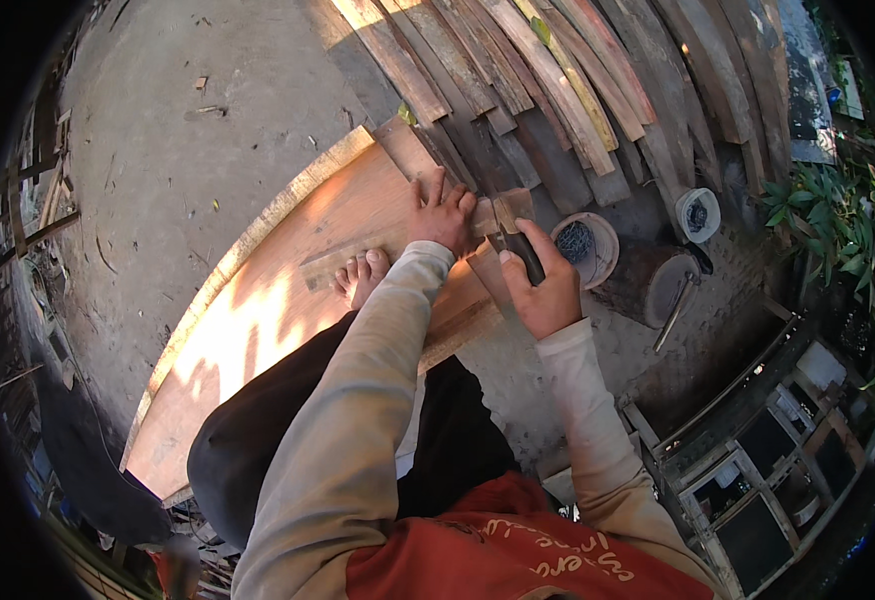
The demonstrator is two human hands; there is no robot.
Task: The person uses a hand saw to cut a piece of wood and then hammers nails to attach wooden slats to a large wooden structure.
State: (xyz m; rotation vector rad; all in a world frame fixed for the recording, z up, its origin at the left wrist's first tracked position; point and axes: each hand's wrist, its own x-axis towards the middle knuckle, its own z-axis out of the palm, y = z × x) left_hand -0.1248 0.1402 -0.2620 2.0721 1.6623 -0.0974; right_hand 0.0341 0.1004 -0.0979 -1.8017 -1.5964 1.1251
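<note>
A short wooden plank [343,255] lies across a wide wooden board [258,330]. My left hand [442,216] rests palm down on the plank, fingers spread. My bare foot [363,277] also presses on the plank, nearer its left end. At the plank's right end, my right hand [548,285] is closed around a dark-handled tool [530,258]. Its thumb lies along the handle. The tool's front part meets the wood beside my left hand, and its exact kind is unclear from above.
Many long planks [558,90] lie side by side at the far right. A bucket of nails [603,262], a small white bucket [698,212], a log stump [648,285] and a hammer [675,318] stand or lie to the right. Wooden frames [748,500] sit at lower right, near leafy plants [838,215].
</note>
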